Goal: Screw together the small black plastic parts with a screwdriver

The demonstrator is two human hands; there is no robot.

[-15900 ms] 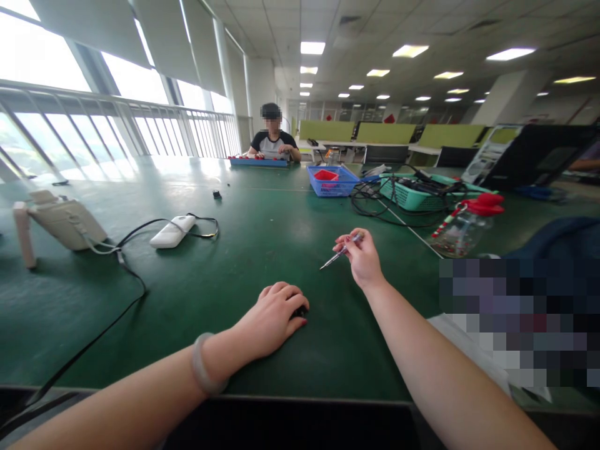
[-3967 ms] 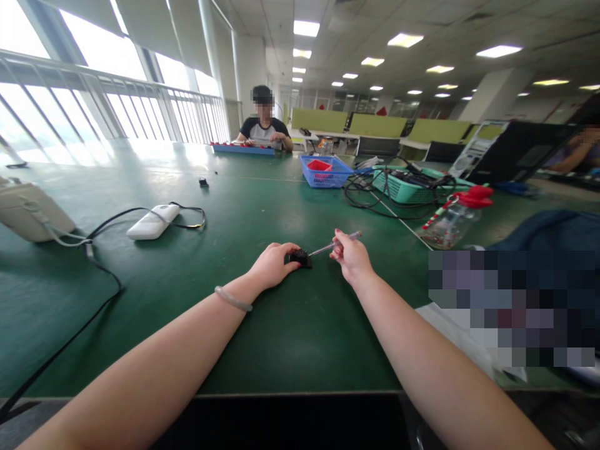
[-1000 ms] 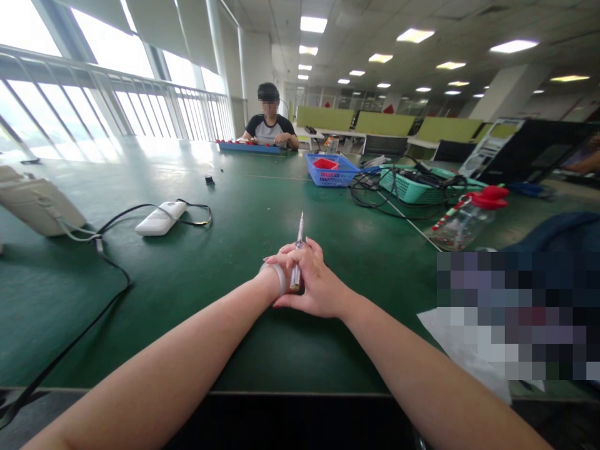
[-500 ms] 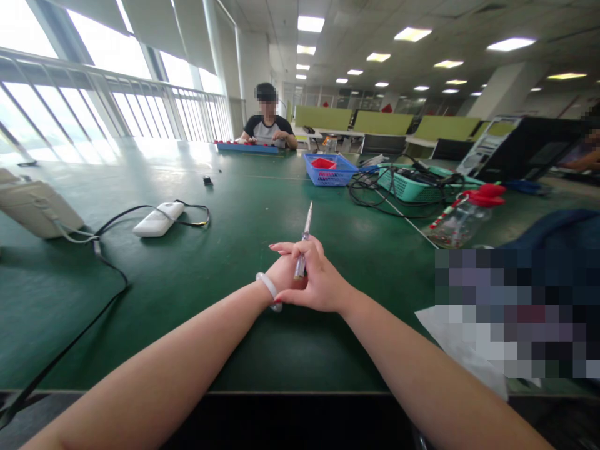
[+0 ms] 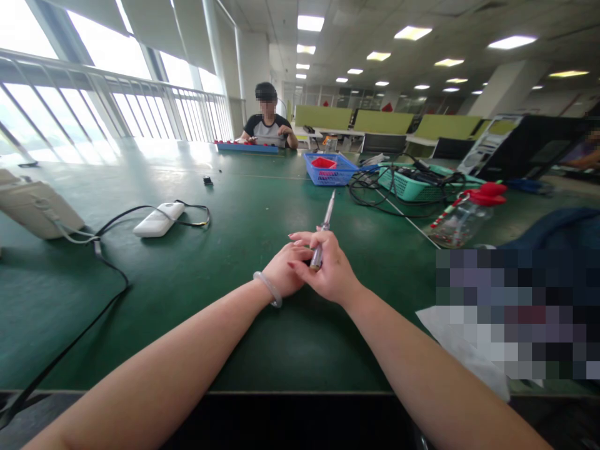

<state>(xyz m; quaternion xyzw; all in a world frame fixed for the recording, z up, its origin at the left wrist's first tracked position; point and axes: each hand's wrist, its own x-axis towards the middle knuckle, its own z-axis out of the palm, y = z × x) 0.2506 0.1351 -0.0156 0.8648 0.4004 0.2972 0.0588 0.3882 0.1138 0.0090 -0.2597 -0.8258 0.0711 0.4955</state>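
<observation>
A slim screwdriver [image 5: 317, 255] with a clear handle and a thin metal shaft is held in my right hand [image 5: 335, 269]. Its tip points away from me and slightly right, raised over the green table. My right fingers and thumb are closed around the handle. Beside it, my left hand [image 5: 285, 270], with a pale bangle [image 5: 268, 289] on the wrist, reaches in from the left. Its fingers are stretched out and loosely bent against my right hand, near the handle's end. My right hand partly hides the left fingertips.
On the green table [image 5: 225, 250] lie a white power bank [image 5: 159, 220] with a black cable and a white case [image 5: 40, 206]. Farther off are a blue basket [image 5: 329, 177], a green basket [image 5: 407, 184] with cables and a red-capped bottle [image 5: 462, 220]. A person [image 5: 267, 128] sits opposite.
My right hand has moved slightly right, and the screwdriver tilts more to the right. More of my left hand shows. The person opposite has shifted a hand.
</observation>
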